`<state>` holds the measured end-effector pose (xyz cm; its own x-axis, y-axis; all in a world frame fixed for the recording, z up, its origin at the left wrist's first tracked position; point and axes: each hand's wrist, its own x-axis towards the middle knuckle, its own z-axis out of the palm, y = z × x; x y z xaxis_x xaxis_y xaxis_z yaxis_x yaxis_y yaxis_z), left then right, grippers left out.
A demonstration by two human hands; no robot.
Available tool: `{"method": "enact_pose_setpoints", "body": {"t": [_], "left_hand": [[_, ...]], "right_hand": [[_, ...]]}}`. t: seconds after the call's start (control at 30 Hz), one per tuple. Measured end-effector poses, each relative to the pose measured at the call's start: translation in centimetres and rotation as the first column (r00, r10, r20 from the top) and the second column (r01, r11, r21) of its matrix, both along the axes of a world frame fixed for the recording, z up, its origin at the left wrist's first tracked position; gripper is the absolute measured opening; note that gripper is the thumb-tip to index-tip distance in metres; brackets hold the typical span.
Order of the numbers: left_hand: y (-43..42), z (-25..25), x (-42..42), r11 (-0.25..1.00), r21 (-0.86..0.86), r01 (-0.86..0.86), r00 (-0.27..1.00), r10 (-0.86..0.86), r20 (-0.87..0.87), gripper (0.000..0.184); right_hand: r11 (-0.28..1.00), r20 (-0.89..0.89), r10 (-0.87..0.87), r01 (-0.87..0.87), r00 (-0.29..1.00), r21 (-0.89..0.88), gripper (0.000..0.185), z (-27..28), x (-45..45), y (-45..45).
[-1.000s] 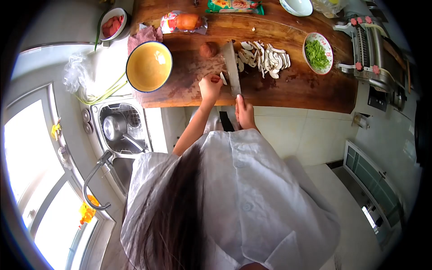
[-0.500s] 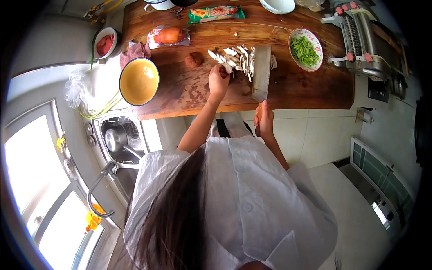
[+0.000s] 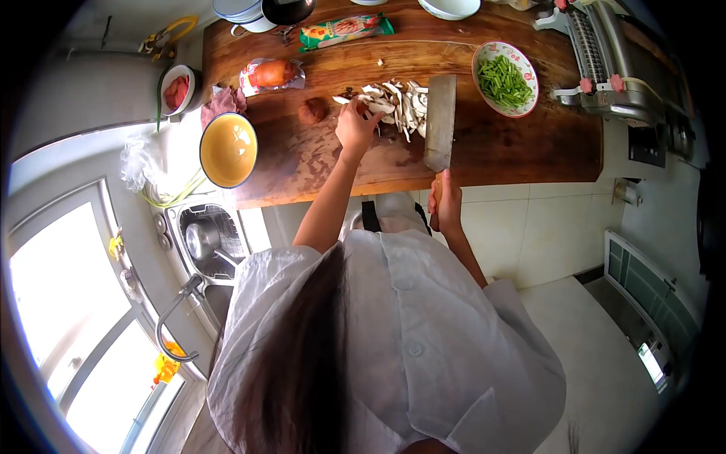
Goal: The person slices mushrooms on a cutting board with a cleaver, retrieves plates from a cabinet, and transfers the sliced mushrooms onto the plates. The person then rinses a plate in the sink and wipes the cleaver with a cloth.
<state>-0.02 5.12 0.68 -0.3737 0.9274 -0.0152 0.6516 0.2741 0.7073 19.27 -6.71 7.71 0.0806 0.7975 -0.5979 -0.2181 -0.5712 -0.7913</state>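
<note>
A loose heap of white mushroom slices [image 3: 408,108] lies near the middle of the wooden worktop [image 3: 503,160], some pieces overlapping and a few trailing off toward the left. The left hand [image 3: 355,130] is at that left end, its fingers bent and reaching in among the nearest pieces — whether they pinch a slice is hard to tell from this height. At the heap's other end stands a cleaver [image 3: 440,121], its broad blade running away from the body just beside the slices, and the right hand [image 3: 448,203] is wrapped firmly round the handle at the worktop's near edge. Just left of the left hand sits a round brown item [image 3: 311,110], perhaps a whole mushroom cap. Farther out are a clear pack with an orange-red food [image 3: 274,74] inside, a green packet [image 3: 346,32] behind it, and a yellow-lined bowl [image 3: 228,151] near a pink cloth [image 3: 224,106]. On the right, a patterned bowl [image 3: 490,51] holds chopped greens [image 3: 505,83] — beyond it stands a metal roller machine [image 3: 605,60].
</note>
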Motion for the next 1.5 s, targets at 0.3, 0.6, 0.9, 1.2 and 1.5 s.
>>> {"method": "enact_pose_setpoints", "body": {"t": [0.3,0.6,0.9,1.2,1.5], "left_hand": [[0.1,0.8,-1.2,1.000,-0.017,-0.025,0.979,0.028,0.204,0.021],[-5.8,-1.2,-6.2,0.976,-0.213,0.036,0.780,0.106,0.616,0.015],[-7.9,-0.7,-5.7,0.996,-0.041,-0.080,0.906,0.090,0.413,0.017],[-8.1,-1.8,-5.5,0.991,-0.094,-0.094,0.878,0.127,0.461,0.016],[-7.6,-1.2,-5.4,0.981,-0.153,-0.117,0.892,0.172,0.418,0.015]], "right_hand": [[1.000,-0.034,0.007,-0.008,0.999,-0.014,0.047,0.5,0.3,0.1],[0.958,-0.045,0.288,-0.288,0.957,0.001,0.044,0.3,-1.2,0.0],[0.873,-0.013,0.468,-0.465,0.884,-0.145,0.042,1.2,-4.4,-0.3],[0.827,0.058,0.549,-0.532,0.834,-0.180,0.051,0.8,-5.5,-0.1],[0.796,0.468,0.590,-0.571,0.658,-0.200,0.062,-2.4,-6.9,-1.6]]}}
